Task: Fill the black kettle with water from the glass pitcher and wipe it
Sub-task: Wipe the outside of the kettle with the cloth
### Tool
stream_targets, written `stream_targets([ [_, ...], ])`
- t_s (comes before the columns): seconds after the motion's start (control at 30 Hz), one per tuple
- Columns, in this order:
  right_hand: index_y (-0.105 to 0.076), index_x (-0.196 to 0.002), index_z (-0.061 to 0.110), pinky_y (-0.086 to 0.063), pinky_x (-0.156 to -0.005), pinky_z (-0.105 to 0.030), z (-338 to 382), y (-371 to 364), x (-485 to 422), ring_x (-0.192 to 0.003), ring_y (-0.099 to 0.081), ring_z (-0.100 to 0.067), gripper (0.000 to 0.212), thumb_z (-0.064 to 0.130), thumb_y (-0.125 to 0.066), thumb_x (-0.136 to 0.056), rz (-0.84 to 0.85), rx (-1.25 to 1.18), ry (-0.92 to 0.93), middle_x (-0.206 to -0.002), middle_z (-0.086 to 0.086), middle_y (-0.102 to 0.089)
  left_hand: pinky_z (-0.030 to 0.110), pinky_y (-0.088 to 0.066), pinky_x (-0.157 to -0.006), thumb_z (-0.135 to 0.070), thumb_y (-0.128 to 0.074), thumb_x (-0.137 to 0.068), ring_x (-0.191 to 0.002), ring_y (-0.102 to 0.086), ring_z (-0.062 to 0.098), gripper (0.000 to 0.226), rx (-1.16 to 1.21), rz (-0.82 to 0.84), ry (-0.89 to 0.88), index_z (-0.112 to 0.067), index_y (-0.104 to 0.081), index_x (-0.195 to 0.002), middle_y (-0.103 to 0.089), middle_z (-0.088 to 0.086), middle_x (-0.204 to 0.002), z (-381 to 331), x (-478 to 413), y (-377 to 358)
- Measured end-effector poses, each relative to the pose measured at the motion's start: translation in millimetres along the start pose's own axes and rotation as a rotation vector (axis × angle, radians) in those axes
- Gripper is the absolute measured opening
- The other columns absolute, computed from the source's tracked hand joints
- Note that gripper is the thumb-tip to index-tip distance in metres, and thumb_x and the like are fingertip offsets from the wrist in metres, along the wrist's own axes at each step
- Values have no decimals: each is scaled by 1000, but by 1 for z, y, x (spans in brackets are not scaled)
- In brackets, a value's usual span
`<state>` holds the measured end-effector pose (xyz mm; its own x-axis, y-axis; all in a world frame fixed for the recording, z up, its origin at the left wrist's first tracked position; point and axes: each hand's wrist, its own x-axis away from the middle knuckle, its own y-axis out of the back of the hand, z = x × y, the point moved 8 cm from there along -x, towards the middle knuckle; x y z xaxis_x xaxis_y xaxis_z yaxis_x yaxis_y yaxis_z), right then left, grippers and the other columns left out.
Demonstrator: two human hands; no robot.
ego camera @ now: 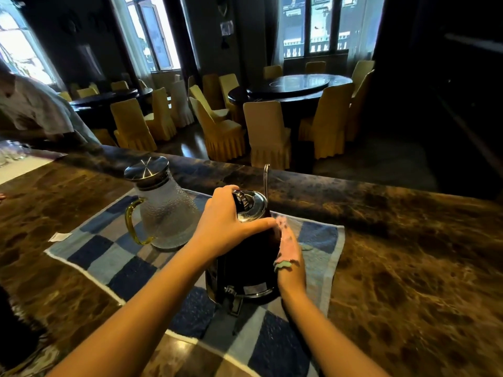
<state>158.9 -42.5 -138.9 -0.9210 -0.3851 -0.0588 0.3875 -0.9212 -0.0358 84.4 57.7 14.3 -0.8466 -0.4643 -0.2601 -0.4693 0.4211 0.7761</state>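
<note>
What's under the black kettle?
The blue checked towel, spread on the marble counter; the black kettle stands on it. The patch directly beneath its base is covered by the kettle itself.

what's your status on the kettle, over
Left hand grips black kettle at the lid. Right hand holds pink cloth against its side. Kettle upright on checked towel, glass pitcher clear to its left.

Under the left hand [223,227], the glossy black kettle [250,257] carried a mirror-polished metal lid [253,205]; left of it, the dimpled clear glass pitcher [166,213] had a brushed steel cap [145,167]. Soft pink cloth [287,246] draped the right hand [292,272]. Beneath lay blue checked terry towel [114,257] on polished brown marble counter [408,268].
</note>
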Motion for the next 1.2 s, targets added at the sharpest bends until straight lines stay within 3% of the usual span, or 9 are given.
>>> stream_targets([
  [0.1,-44,-130,37,-34,-107,-32,-1,0,21,-130,-45,-15,35,18,-43,-101,-165,-27,-12,-137,8,-47,38,-56,-76,-88,-61,-42,-87,-62,12,82,-25,-5,24,-26,-56,-94,-62,-2,-96,10,-4,-3],
  [0.27,-31,-130,55,-33,-108,-33,30,-14,51,-131,-37,-8,39,56,-28,-91,-299,57,93,-145,12,-39,35,-56,-79,-76,-67,-52,-89,-62,8,72,41,143,-37,-23,-57,-100,-62,-5,-97,12,-9,-5],
  [0.4,-45,-119,53,-33,-100,-12,73,-26,15,-121,-45,14,27,34,-35,-102,-146,72,265,-131,22,-52,6,-39,-90,-35,-78,-74,-102,-49,-13,58,151,443,-123,-37,-42,-119,-47,-17,-116,22,-4,3],
  [0.57,-55,-79,30,-42,-72,-16,66,-8,-12,-77,-57,-1,33,18,-36,-103,-212,192,48,-80,14,-58,32,-35,-111,-40,-78,-71,-131,-39,13,88,133,550,-238,-24,-29,-143,-37,-3,-140,31,-12,9],
  [0.67,-63,-107,23,-47,-77,-7,30,3,20,-92,-66,1,25,15,-40,-102,-318,-84,-15,-96,16,-68,27,-42,-101,-44,-79,-68,-115,-45,8,78,69,531,-337,-24,-40,-133,-41,-10,-120,23,-19,10],
  [0.73,-65,-117,11,-53,-85,-21,5,8,44,-100,-68,-11,27,16,-44,-101,-498,-317,-125,-104,2,-72,24,-44,-92,-47,-78,-67,-105,-47,5,74,34,515,-393,-22,-44,-128,-42,-12,-112,19,-24,12],
  [0.93,-67,-102,14,-52,-88,-42,-10,4,84,-99,-66,-31,31,36,-47,-98,-775,-608,-225,-112,-18,-68,21,-50,-82,-58,-71,-69,-96,-54,6,65,35,482,-533,-22,-49,-119,-55,-10,-109,20,-25,7],
  [1.1,-47,-134,-3,-50,-55,-19,41,-12,113,-75,-57,-27,37,-2,-30,-101,-612,-714,-158,-133,-29,-52,44,-53,-87,-79,-50,-63,-104,-56,20,77,-6,455,-537,-24,-48,-116,-57,0,-115,30,-29,-2],
  [1.2,-72,-109,13,-55,-64,-17,85,-38,117,-91,-67,-31,36,10,-37,-101,-503,-342,86,-113,-22,-67,45,-50,-86,-70,-41,-79,-100,-56,23,59,41,489,-540,-21,-49,-112,-58,2,-109,36,-34,-6],
])
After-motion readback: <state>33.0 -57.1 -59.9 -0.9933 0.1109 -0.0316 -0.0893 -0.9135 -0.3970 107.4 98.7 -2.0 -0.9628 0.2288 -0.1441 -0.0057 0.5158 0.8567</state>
